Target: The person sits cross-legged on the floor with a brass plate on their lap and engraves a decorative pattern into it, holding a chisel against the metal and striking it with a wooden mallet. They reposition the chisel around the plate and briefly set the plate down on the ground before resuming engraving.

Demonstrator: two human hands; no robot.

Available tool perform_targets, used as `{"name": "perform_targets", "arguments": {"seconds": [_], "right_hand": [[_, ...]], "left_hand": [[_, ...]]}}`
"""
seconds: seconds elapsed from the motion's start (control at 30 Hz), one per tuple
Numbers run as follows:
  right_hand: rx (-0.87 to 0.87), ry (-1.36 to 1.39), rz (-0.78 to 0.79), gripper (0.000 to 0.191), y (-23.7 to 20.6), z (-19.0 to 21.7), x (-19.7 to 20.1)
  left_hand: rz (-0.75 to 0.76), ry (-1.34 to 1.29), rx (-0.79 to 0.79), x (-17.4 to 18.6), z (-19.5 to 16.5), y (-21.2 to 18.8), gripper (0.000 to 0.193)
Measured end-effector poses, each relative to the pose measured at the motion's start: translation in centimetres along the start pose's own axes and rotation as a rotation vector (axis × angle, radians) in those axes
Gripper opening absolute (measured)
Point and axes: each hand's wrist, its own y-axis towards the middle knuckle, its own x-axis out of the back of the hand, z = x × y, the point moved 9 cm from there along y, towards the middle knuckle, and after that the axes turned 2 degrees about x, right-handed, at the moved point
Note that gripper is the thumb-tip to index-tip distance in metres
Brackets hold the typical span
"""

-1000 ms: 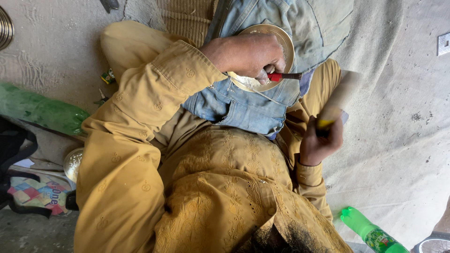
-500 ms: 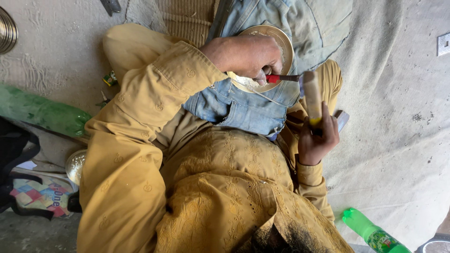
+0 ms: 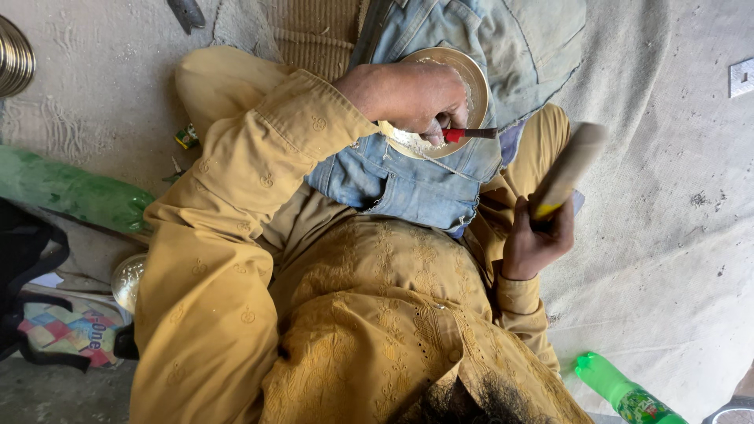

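A round brass plate (image 3: 473, 72) rests on a piece of blue denim cloth (image 3: 408, 187) over my lap. My left hand (image 3: 408, 94) lies on the plate and grips a short chisel with a red handle (image 3: 455, 135), its metal end sticking out to the right. My right hand (image 3: 536, 239) is lower right of the plate, apart from it. It holds a wooden mallet (image 3: 570, 167) with a yellow band, tilted up and to the right and blurred. Mustard-coloured sleeves cover both arms.
I sit on a pale cloth-covered floor (image 3: 675, 235). A green plastic bottle (image 3: 624, 392) lies at the lower right, and a long green object (image 3: 71, 192) at the left. A small metal bowl (image 3: 126, 279) and a colourful bag (image 3: 67, 330) are at the lower left.
The mallet came down beside the chisel's end half a second ago and has now swung back up and to the right. My left hand and the plate have stayed put.
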Motion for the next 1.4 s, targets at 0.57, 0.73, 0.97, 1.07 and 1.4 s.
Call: {"name": "perform_targets", "arguments": {"seconds": [0.57,0.73,0.97,1.07,1.4], "right_hand": [[0.122,-0.104,0.049,0.048,-0.2,0.7,-1.4],[0.064,-0.063,0.044,0.046,0.1,0.8,-1.5],[0.051,-0.174,0.194,0.058,0.8,2.6,-2.7],[-0.040,0.142,-0.017,0.048,2.9,2.7,-1.6],[0.015,0.228,0.336,0.050,10.5,8.1,-9.1]], "left_hand": [[0.063,0.026,0.051,-0.8,1.1,-0.1,0.036],[0.073,0.038,0.018,-0.7,1.0,-0.1,0.035],[-0.069,0.054,-0.052,0.8,0.0,-1.0,0.031],[-0.414,0.055,-0.085,3.9,-0.5,-4.0,0.017],[-1.013,-0.384,0.155,4.4,0.0,-11.4,0.032]]}}
